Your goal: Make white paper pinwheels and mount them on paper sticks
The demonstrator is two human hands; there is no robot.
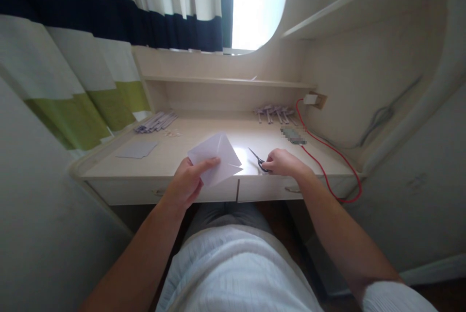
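My left hand pinches a folded sheet of white paper above the front of the desk, thumb on top and fingers underneath. A crease crosses the paper, and one corner stands apart at its right side. To the right, my right hand has its fingers closed on the dark handles of a pair of scissors. The scissors' blades point away to the left, low over the desk top; I cannot tell whether they touch it.
Paper strips lie at the back left, beside small pale bits and flat paper sheets. Folded paper pieces sit at the back right. A red cable runs from a wall plug to a blurred device and hangs past the desk's edge.
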